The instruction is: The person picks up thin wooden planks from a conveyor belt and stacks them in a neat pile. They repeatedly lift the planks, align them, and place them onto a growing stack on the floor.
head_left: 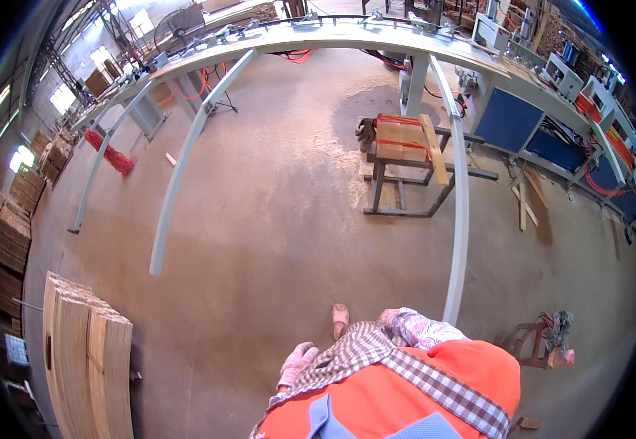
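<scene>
My left hand (299,364), in a pale pink knit glove, hangs beside the brown-and-white checked apron (362,347). Its fingers are loosely bent and slightly apart, with nothing visible in them. Held against the front of my body is my right hand (389,317), near the apron's upper edge and below a patterned sleeve (427,328). Its fingers are mostly hidden, so whether they hold anything does not show. Closest to the right arm is the lower end of a long grey metal rail (458,241). One pink shoe (340,314) shows past the apron.
A stack of wooden boards (87,358) stands at left. Ahead, grey rails slope down from a long workbench (332,33). A metal stand (398,208) carries strapped wood blocks (402,137) and a dark glove (365,134). Loose wood strips (524,205) and a small stool (536,344) are at right.
</scene>
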The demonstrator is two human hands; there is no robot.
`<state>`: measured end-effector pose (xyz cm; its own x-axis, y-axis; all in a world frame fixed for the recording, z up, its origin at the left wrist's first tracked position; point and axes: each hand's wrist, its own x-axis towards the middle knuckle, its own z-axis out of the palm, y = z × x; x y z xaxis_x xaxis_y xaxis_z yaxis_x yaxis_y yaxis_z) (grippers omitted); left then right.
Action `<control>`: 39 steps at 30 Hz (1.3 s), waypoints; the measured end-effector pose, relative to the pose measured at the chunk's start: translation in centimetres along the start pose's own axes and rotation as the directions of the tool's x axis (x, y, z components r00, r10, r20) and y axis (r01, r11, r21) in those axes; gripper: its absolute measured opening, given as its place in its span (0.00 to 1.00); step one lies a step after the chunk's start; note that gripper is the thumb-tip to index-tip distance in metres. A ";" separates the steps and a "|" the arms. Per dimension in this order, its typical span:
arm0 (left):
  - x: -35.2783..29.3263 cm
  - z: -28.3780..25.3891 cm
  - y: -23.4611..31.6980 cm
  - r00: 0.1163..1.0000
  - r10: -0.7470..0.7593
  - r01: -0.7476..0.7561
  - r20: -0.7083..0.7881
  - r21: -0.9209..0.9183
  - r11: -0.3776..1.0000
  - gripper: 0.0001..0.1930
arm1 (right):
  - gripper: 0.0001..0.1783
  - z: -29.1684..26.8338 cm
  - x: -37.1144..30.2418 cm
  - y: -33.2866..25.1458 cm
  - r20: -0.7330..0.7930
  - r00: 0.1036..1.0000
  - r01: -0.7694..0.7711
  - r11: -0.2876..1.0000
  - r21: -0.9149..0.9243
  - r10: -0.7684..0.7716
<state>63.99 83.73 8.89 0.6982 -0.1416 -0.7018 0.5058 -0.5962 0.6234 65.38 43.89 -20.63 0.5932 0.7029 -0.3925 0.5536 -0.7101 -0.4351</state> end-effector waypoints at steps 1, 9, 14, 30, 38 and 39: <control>0.5 -1.8 2.5 1.000 -0.003 0.004 -0.015 0.087 0.996 0.28 | 0.09 0.4 2.0 1.3 -0.118 0.988 0.091 0.995 -0.033 -0.094; 15.3 -10.5 1.9 0.968 -0.076 0.119 -0.238 0.173 0.978 0.31 | 0.17 -16.4 9.8 2.2 0.138 0.989 -0.068 0.993 0.091 0.055; 20.8 -11.3 -6.2 0.932 -0.347 0.362 -0.104 0.234 0.902 0.29 | 0.26 -31.1 12.3 1.9 0.183 0.813 -0.527 0.563 0.637 0.553; 57.6 -35.1 19.8 0.986 -0.021 -0.093 0.163 0.661 0.744 0.26 | 0.17 -47.0 25.2 22.3 -0.136 0.467 -0.347 0.323 0.880 0.874; 68.2 -37.0 48.2 0.969 0.247 -0.231 0.007 0.382 0.895 0.26 | 0.17 -47.6 24.3 29.7 0.006 0.512 -0.571 0.335 0.749 0.859; 69.5 -36.9 48.0 0.967 0.252 -0.243 0.025 0.364 0.899 0.26 | 0.15 -46.0 24.1 31.5 -0.124 0.741 -0.650 0.751 0.120 0.660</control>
<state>155.51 74.39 2.77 0.7902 -0.3068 -0.5305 0.1006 -0.7890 0.6061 123.98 36.52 -6.55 0.8774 0.0464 -0.4775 -0.0398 -0.9848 -0.1688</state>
